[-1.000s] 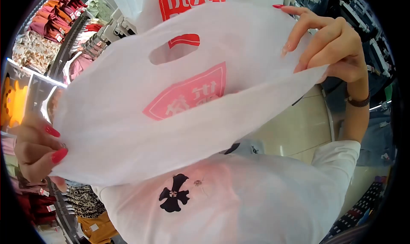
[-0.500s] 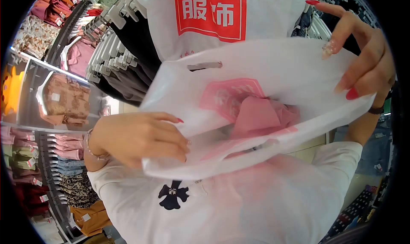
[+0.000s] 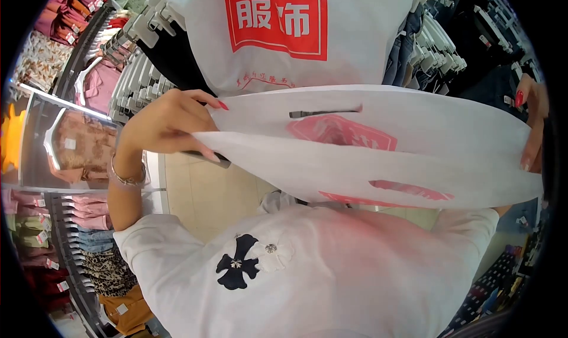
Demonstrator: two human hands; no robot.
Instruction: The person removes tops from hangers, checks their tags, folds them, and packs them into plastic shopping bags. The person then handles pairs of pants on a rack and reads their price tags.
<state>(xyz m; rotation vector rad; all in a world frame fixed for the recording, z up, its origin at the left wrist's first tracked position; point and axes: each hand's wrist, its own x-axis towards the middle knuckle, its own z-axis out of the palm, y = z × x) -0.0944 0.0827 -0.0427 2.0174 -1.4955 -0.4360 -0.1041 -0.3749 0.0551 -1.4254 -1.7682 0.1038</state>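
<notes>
A white plastic bag (image 3: 355,160) with cut-out handle slots is stretched flat and wide in front of my chest. Its mouth is narrowed to a slit, and pink-red print shows through. My left hand (image 3: 171,125) is closed on the left end of the bag's rim, thumb below and fingers above. At the far right, my right hand (image 3: 533,125) grips the opposite end, partly cut off by the dark edge of the view. The inside of the bag is mostly hidden. Just beyond it hangs another white bag (image 3: 355,48) with a red printed square.
Trousers on white clip hangers (image 3: 139,83) hang beyond my left hand, and jeans (image 3: 402,51) hang at the upper right. Folded clothes (image 3: 97,243) fill racks at left. Below the bag is a tiled floor (image 3: 201,190).
Both hands have pulled the bag's ends apart, the left moving up and the right down. The mouth has narrowed, and the pink cloth inside is out of sight.
</notes>
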